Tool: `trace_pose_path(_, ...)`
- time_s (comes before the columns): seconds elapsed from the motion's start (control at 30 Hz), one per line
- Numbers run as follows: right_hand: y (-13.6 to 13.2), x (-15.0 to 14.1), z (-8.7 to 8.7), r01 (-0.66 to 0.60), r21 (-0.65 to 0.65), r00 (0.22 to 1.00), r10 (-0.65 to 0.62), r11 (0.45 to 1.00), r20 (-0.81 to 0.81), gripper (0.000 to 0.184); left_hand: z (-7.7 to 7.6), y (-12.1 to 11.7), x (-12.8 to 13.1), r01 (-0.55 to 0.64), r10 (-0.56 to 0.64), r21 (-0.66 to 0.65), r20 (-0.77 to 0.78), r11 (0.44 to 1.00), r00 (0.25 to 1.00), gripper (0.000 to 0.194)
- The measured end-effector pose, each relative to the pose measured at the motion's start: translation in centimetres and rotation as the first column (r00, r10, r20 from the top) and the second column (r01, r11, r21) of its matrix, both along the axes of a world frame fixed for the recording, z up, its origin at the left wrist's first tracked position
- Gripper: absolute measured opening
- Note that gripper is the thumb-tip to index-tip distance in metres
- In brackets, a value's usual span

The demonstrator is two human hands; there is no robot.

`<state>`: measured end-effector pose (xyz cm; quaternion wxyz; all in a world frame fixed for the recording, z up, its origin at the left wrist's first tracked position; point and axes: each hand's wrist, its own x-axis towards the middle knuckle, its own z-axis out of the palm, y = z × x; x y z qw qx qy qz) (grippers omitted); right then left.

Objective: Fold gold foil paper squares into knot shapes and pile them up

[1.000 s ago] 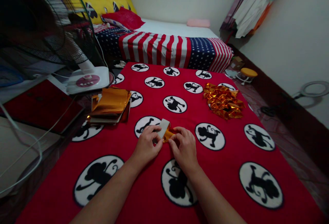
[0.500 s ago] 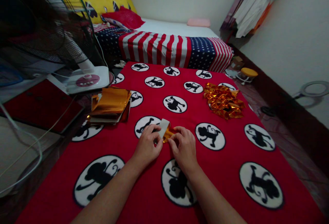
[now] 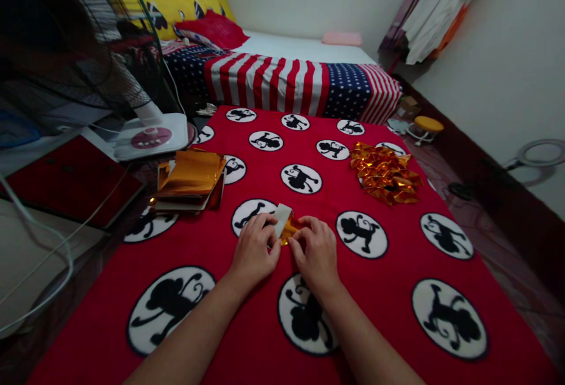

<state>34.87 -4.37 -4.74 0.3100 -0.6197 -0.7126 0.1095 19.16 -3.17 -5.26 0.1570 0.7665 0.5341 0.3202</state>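
A small sheet of gold foil paper [image 3: 288,231] is held between my two hands over the red cloth, partly folded, with its pale backing showing on the left. My left hand [image 3: 257,242] is closed on the pale side, thumb and fingers pinching it. On the gold side, my right hand [image 3: 315,249] grips the edge with thumb and fingertips. Fingers cover parts of the paper. A stack of flat gold foil sheets [image 3: 192,174] lies to the left. Over on the right is a heap of folded gold foil pieces [image 3: 386,173].
The red cloth with monkey prints [image 3: 397,326] spreads over the surface before me. A running fan on a white base [image 3: 176,132] stands at the left, with a white cable [image 3: 66,244] nearby. Beyond are a bed [image 3: 282,82] and a yellow-topped stool [image 3: 428,124].
Almost nothing differs: both hands keep their hold on the foil paper in the same place. The whole view has shifted very slightly.
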Motion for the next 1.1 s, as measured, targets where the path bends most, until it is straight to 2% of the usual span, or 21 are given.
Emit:
trace_pose_path(0.23, 0.0, -0.1, -0.1, -0.003, 0.011, 1.000, 0.003, 1.000, 0.006, 0.010, 0.4, -0.1, 0.0, -0.031, 0.031, -0.053, -0.004, 0.998, 1.000, 0.016)
trace_pose_path(0.47, -0.2, -0.1, -0.2, 0.004, 0.018, 1.000, -0.004, 1.000, -0.010, 0.009, 0.5, 0.1, -0.2, -0.003, 0.004, -0.093, 0.010, 0.996, 1.000, 0.018)
trace_pose_path(0.53, -0.2, -0.2, -0.4, 0.023, 0.031, 0.999, -0.022, 0.999, -0.024, 0.011, 0.7, 0.4, -0.3, 0.020, -0.021, -0.089, -0.012, 0.996, 1.000, 0.028)
trace_pose_path(0.63, -0.2, -0.2, -0.7, 0.044, 0.038, 0.999, -0.044, 0.998, -0.021, 0.029, 1.2, 0.8, -0.5, 0.076, -0.083, -0.087, -0.077, 0.993, 0.994, 0.054)
trace_pose_path(0.7, -0.2, -0.2, -0.7, 0.032, 0.041, 0.999, -0.032, 0.999, -0.017, 0.035, 1.5, 1.2, -0.6, 0.107, -0.118, -0.093, -0.119, 0.990, 0.986, 0.062)
trace_pose_path(0.93, -0.2, 0.1, -0.7, -0.007, 0.037, 1.000, 0.006, 0.999, 0.013, 0.030, 2.0, 1.9, -0.8, 0.133, -0.161, -0.138, -0.221, 0.981, 0.962, 0.063)
trace_pose_path(1.1, -0.2, 0.1, -0.7, -0.010, 0.040, 0.999, 0.009, 0.999, 0.033, 0.028, 2.0, 1.9, -0.8, 0.140, -0.166, -0.122, -0.233, 0.983, 0.958, 0.061)
